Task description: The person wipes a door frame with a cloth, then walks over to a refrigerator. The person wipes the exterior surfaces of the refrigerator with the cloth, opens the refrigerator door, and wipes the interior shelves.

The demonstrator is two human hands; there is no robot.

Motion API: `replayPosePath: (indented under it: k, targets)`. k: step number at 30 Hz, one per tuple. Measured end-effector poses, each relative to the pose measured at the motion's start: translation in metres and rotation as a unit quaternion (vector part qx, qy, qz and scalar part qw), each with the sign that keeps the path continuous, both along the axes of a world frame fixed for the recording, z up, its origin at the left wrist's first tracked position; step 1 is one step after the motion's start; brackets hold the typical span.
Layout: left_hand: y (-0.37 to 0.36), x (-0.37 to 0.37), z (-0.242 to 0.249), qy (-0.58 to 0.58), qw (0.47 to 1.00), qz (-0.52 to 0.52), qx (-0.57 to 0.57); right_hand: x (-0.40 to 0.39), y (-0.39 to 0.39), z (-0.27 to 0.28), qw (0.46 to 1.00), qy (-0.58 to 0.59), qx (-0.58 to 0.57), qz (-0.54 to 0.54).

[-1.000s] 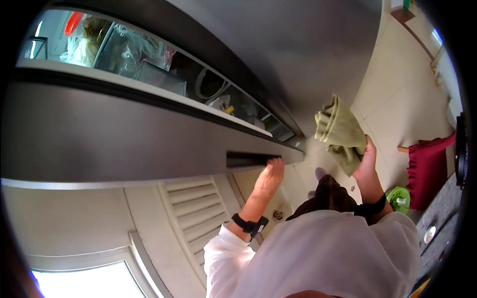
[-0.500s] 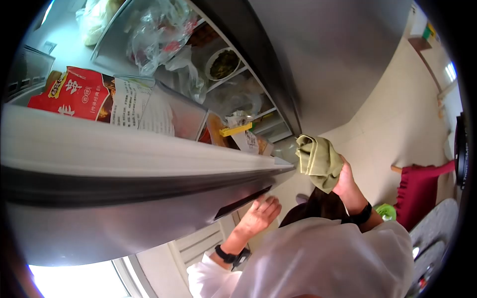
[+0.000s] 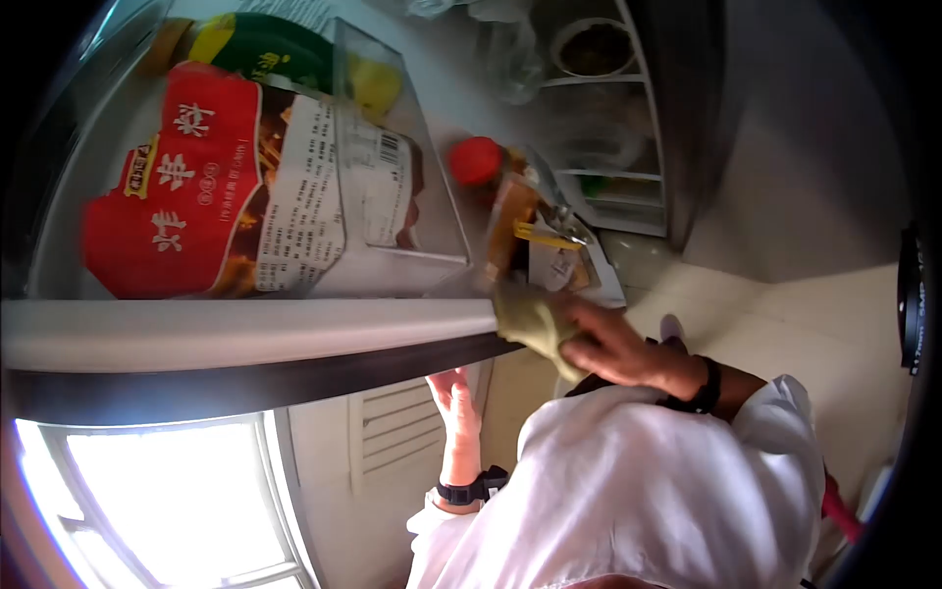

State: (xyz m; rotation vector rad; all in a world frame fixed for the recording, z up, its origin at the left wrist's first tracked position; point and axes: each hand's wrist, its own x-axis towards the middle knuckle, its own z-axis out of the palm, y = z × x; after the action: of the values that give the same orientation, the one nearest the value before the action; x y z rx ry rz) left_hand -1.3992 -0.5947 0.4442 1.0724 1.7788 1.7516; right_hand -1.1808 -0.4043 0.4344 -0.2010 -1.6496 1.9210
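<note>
My right hand point(image 3: 620, 346) is closed on an olive-green cloth point(image 3: 535, 322), pressing it on the free end of the open refrigerator door's white inner rim point(image 3: 255, 329). Hand and cloth are slightly blurred. On the outer side of the door, my left hand point(image 3: 456, 401) is raised against the dark edge with its fingers stretched up; the fingertips are partly hidden by the door. Above the rim, the door shelf holds a red food packet point(image 3: 211, 177). Closer to the cloth are a red-capped jar point(image 3: 478, 160) and a packet closed with a yellow clip point(image 3: 545, 236).
Beyond the door, the refrigerator compartment holds a bowl of dark food point(image 3: 594, 47) and plastic bags point(image 3: 515, 59). A bottle with a green label point(image 3: 265, 49) lies behind the red packet. Below the door are a bright window point(image 3: 167, 491) and a louvred panel point(image 3: 402, 432).
My right hand has brought the cloth leftward onto the door rim. The door sits at a different angle in view, showing more of its shelf. My left hand's curled fingers have straightened.
</note>
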Motion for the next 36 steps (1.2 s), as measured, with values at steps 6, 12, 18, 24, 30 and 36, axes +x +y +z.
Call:
replayPosePath:
  k: [6,12,18,24,30,36]
  targets:
    - [0.010,0.019,0.014,0.005,0.998,0.037,0.047,0.005,0.012,0.019,0.987,0.031,0.081,0.136]
    - [0.023,0.034,0.046,-0.002,0.994,0.106,0.002,0.015,0.081,0.123,0.922,0.303,0.187,-0.155]
    - [0.018,0.020,0.007,0.025,0.985,0.167,0.022,-0.066,0.123,0.144,0.869,0.288,0.282,-0.288]
    - [0.020,0.030,0.019,0.017,0.984,0.177,0.010,-0.134,0.199,0.160,0.832,0.303,0.136,-0.445]
    - [0.029,0.036,0.021,0.008,0.983,0.180,0.043,-0.179,0.278,0.148,0.921,0.098,0.097,-0.364]
    - [0.041,0.037,0.014,0.005,0.984,0.165,0.061,-0.102,0.209,0.298,0.811,0.378,0.141,-0.424]
